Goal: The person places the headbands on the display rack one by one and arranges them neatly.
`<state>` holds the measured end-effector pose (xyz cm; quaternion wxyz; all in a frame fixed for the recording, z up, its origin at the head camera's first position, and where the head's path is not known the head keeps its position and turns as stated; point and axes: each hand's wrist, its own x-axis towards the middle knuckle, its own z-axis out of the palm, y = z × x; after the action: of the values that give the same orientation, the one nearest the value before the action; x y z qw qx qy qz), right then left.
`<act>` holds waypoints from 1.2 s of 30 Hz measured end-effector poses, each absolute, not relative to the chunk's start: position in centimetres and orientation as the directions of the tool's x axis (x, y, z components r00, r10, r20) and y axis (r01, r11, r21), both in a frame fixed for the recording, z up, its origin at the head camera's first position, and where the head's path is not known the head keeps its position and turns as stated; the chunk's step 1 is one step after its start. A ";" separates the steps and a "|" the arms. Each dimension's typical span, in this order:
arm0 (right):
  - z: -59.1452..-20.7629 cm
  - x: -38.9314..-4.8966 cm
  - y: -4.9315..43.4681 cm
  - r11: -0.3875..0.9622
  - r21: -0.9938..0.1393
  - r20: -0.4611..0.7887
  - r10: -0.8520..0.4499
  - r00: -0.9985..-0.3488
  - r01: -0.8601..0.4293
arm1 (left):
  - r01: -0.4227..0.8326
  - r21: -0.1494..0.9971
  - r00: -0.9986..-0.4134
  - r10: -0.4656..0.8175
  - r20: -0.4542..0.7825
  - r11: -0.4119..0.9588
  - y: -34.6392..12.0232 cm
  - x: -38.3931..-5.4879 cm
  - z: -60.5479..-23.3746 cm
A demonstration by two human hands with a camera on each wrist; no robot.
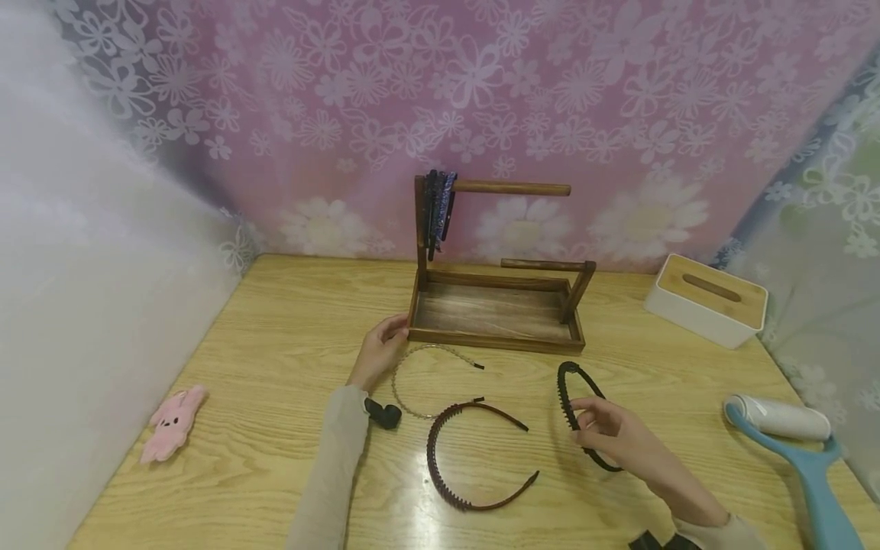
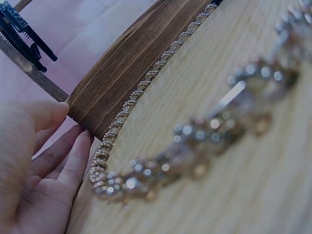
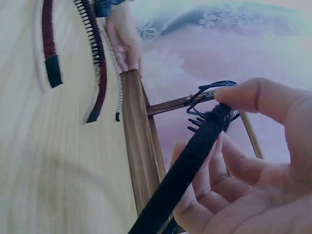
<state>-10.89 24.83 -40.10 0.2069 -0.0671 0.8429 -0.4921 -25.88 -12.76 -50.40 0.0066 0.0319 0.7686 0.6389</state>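
My right hand [image 1: 615, 435] holds a black toothed headband [image 1: 565, 393] above the table, thumb and fingers pinching its band [image 3: 187, 168]. At the left end of a dark wooden rack [image 1: 495, 340] with a tray base, my left hand [image 1: 380, 351] grips the corner; its thumb and fingertips [image 2: 84, 139] meet the wood. A beaded thin headband [image 1: 399, 374] lies just beside that hand, close before the rack. Nearer me rests a dark red toothed headband [image 1: 435, 458]. Several dark and blue headbands [image 1: 440, 206] hang at the left of the rack's upper bar [image 1: 512, 187].
A white tissue box [image 1: 708, 302] with a wooden lid stands at the back right. On the right lies a lint roller [image 1: 784, 420] with a blue handle. A pink plush toy [image 1: 173, 424] lies at the table's left edge. Flowered cloth [image 1: 481, 92] hangs behind.
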 end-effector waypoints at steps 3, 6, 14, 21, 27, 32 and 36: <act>-39.7 -11.4 25.0 0.506 -0.855 -0.277 -0.266 -0.923 0.111 | 0.036 0.983 -0.998 0.054 0.027 0.178 -12.7 -25.9 -50.3; -39.3 -11.9 25.4 0.473 -0.870 -0.268 -0.218 -0.938 0.139 | 0.042 0.983 -0.998 0.058 0.031 0.181 -12.6 -25.4 -49.5; -39.0 -13.2 26.8 0.380 -0.908 -0.252 -0.163 -0.954 0.175 | 0.042 0.977 -0.996 0.080 0.025 0.209 -12.4 -24.5 -47.6; -39.4 -14.2 28.3 0.203 -0.963 -0.211 -0.166 -0.963 0.176 | 0.041 0.983 -0.998 0.063 0.030 0.181 -12.7 -25.9 -50.3; -39.5 -15.4 29.5 -0.015 -0.992 -0.120 -0.199 -0.973 0.126 | 0.039 0.985 -0.998 0.058 0.030 0.169 -12.7 -26.0 -50.6; -39.3 -16.5 29.7 -0.133 -0.983 -0.092 -0.221 -0.971 0.124 | 0.025 0.985 -0.999 0.050 0.017 0.172 -12.8 -26.0 -50.5; -38.8 -17.3 29.7 -0.132 -0.983 -0.095 -0.218 -0.971 0.126 | 0.016 0.985 -0.999 0.050 0.008 0.172 -12.8 -25.9 -50.4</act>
<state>-17.32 29.74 -38.80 0.1146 -0.0355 0.6486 -0.7516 -25.92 -12.78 -50.41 0.0130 0.0217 0.7656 0.6429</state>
